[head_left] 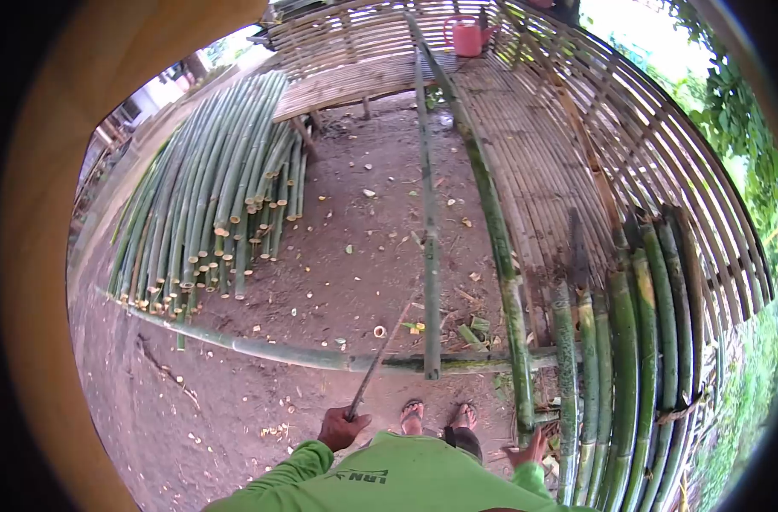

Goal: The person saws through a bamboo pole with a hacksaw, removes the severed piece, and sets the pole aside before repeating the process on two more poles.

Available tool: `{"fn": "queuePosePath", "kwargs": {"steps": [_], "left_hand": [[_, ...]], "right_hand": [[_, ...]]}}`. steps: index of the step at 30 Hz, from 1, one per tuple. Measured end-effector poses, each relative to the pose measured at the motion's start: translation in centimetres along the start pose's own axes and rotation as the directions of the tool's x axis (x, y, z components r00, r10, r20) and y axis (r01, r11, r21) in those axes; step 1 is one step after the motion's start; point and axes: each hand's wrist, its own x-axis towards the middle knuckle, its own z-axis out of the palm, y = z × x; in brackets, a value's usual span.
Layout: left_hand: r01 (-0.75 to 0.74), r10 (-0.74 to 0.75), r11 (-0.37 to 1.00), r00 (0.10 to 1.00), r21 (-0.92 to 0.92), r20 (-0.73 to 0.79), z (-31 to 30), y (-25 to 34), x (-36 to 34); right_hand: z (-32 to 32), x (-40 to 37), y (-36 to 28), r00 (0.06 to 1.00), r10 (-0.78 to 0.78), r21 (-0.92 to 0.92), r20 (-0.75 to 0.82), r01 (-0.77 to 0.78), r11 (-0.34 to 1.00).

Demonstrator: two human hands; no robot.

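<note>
And here the left hand is clenched round a stick, slanting up over the crosspole; the right hand touches the near end of the long pole, whether gripping I can't tell. That pole lies across the crosspole, which seems to prop it off the dirt. Beyond the crosspole, left, a bamboo stack; beyond, right, a slatted platform and a red can.

A pinkish-red plastic watering can sits on a brown slatted bamboo platform, with green leafy foliage beyond a curved slatted railing.
</note>
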Motion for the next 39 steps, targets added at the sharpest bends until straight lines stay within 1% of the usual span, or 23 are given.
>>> {"fn": "queuePosePath", "kwargs": {"steps": [1,2,3,4,5,6,8,9,12,14,16,17,19,21,23,24,26,27,28,30,31,36,39], "left_hand": [[0.010,-0.010,1.000,1.000,-0.008,0.016,-0.1,0.3,0.2],[-0.010,0.009,0.999,1.000,0.035,0.021,-0.2,0.5,0.7],[-0.027,0.025,0.997,0.999,0.078,0.026,-0.3,0.7,1.4],[-0.038,0.035,0.992,0.999,0.117,0.030,-0.2,0.8,2.0],[-0.031,0.024,0.988,0.999,0.150,0.048,-0.2,1.1,2.6],[-0.018,0.007,0.984,0.998,0.180,0.057,-0.2,1.4,3.2],[-0.097,0.086,0.959,0.995,0.267,0.052,0.4,1.0,4.8],[-0.123,0.114,0.959,0.992,0.256,0.049,0.4,1.4,5.0],[-0.220,0.212,0.942,0.976,0.252,0.058,1.0,3.1,6.5],[-0.265,0.258,0.927,0.964,0.265,0.060,1.8,3.5,7.6],[-0.217,0.220,0.974,0.974,-0.067,0.051,3.8,3.5,9.9],[-0.209,0.227,0.962,0.970,-0.175,0.092,4.8,2.9,11.9],[-0.185,0.262,0.926,0.943,-0.330,0.207,7.1,1.1,16.7],[-0.277,0.318,0.945,0.907,-0.175,0.277,8.9,3.5,18.4],[-0.427,0.356,0.868,0.891,0.254,0.283,9.8,8.9,17.1],[-0.430,0.350,0.857,0.890,0.283,0.294,10.4,8.8,17.5],[-0.428,0.325,0.835,0.891,0.346,0.318,12.0,5.9,19.5],[-0.454,0.338,0.847,0.862,0.278,0.378,13.9,0.9,22.7],[-0.353,0.274,0.908,0.908,0.225,0.317,13.9,2.2,21.8],[-0.149,0.127,0.984,0.971,0.096,0.204,13.3,5.5,20.2],[-0.264,0.255,0.964,0.947,0.023,0.193,12.9,6.5,20.0],[-0.243,0.229,0.969,0.952,0.050,0.202,12.4,8.3,21.3],[-0.223,0.208,0.972,0.961,0.067,0.179,12.1,8.7,21.9]], "right_hand": [[1.4,-3.4,4.9,0.999,0.043,-0.034,0.007,-0.043,0.999],[0.5,-6.2,6.7,0.980,0.166,0.026,0.113,-0.170,0.985],[0.7,-8.7,8.7,0.989,0.141,0.004,0.047,-0.142,0.990],[0.3,-9.3,11.5,0.865,0.426,-0.070,0.266,-0.424,0.903],[1.3,-10.1,14.4,0.779,0.542,-0.135,0.316,-0.528,0.838],[1.8,-10.7,16.6,0.768,0.545,-0.183,0.337,-0.514,0.838],[3.1,-10.6,20.3,0.755,0.534,-0.264,0.380,-0.465,0.845],[1.4,-9.6,17.4,0.741,0.542,-0.250,0.396,-0.481,0.840],[3.6,-8.4,20.1,0.636,0.611,-0.265,0.471,-0.559,0.786],[4.7,-8.2,21.7,0.629,0.563,-0.258,0.537,-0.512,0.819],[3.4,-7.6,19.4,0.649,0.517,-0.315,0.558,-0.410,0.856],[1.7,-7.1,15.9,0.627,0.541,-0.338,0.561,-0.424,0.841],[2.1,-7.2,13.6,0.577,0.562,-0.322,0.593,-0.470,0.822],[4.1,-7.0,14.3,0.578,0.562,-0.282,0.592,-0.504,0.816],[5.0,-7.7,14.4,0.662,0.542,-0.299,0.518,-0.453,0.840],[5.4,-8.1,14.4,0.699,0.529,-0.311,0.481,-0.428,0.849],[3.6,-7.6,13.2,0.639,0.530,-0.295,0.557,-0.445,0.846],[2.7,-7.2,12.4,0.604,0.543,-0.306,0.583,-0.456,0.836],[2.3,-7.1,12.2,0.569,0.554,-0.316,0.608,-0.466,0.826],[4.2,-7.0,14.4,0.586,0.536,-0.297,0.608,-0.458,0.838],[4.5,-7.0,14.9,0.586,0.532,-0.288,0.611,-0.462,0.839],[5.2,-7.1,15.0,0.619,0.442,-0.170,0.650,-0.448,0.878],[1.2,-6.9,8.8,0.706,0.420,-0.231,0.571,-0.353,0.907]]}}
